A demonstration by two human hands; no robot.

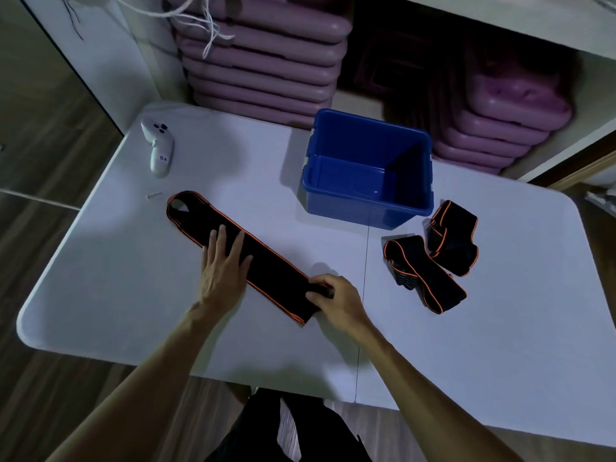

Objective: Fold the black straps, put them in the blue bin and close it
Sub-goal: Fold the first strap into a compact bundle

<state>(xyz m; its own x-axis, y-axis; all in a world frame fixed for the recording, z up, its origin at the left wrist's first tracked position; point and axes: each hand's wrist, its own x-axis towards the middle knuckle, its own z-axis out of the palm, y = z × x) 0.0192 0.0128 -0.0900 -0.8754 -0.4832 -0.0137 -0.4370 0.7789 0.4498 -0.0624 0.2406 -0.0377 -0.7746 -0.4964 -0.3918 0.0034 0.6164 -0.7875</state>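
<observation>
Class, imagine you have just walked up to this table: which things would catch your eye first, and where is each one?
First, the long black strap with orange edging, stretched diagonally across the white table, the left hand flat on it and the right hand pinching its near end. Next, the open blue bin behind it, empty, with two more straps bunched on its right.

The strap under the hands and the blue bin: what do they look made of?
The laid-out black strap looks like soft woven or elastic fabric with matte black faces and orange stitched edging; it lies limp and flat under the left hand, and its end bends in the right hand. The blue bin looks like rigid moulded plastic, smooth and slightly glossy, with a rolled rim.
</observation>
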